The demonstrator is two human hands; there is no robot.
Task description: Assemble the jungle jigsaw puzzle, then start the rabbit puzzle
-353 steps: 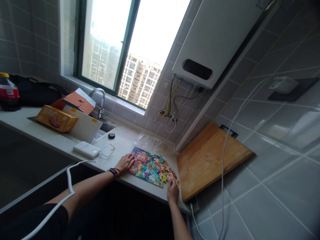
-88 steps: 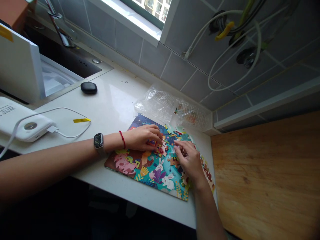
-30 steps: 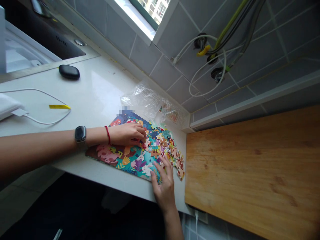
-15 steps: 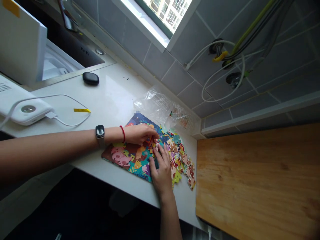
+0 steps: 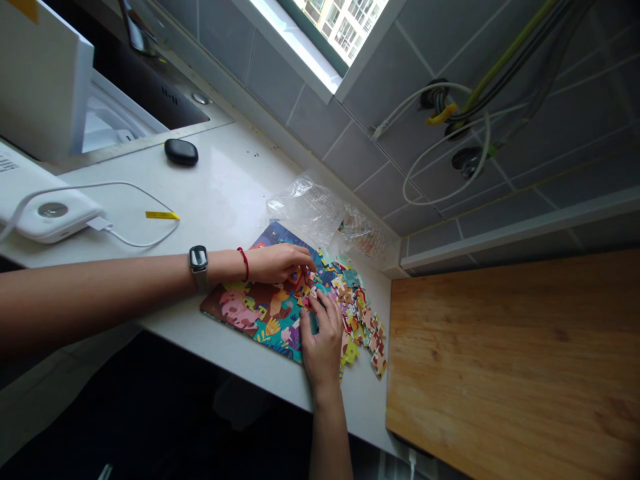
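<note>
A colourful jigsaw puzzle board [image 5: 247, 310] lies on the white counter, partly filled with bright animal and plant pictures. My left hand [image 5: 280, 262], reaching in from the left, is over the board's upper middle; its fingers are stretched forward and the thumb is apart below them. From the bottom comes my right hand [image 5: 323, 340], resting on the board's right part with bent fingertips touching it. Its thumb and fingers are spread, and teal board shows between them. Loose puzzle pieces [image 5: 353, 300] are heaped right beside the right hand. Both hands cover part of the board.
Crumpled clear plastic bag [image 5: 310, 203] lies behind the board. A wooden board [image 5: 515, 353] borders the right side. Farther left are a black oval case [image 5: 181, 153], a white power bank [image 5: 57, 213] with a cable, and a sink [image 5: 145, 80]. Cables [image 5: 450, 113] hang on the tiled wall.
The fingers of my left hand have lifted and straightened slightly from the pieces. My right hand has stayed almost in place. The view has shifted a little.
</note>
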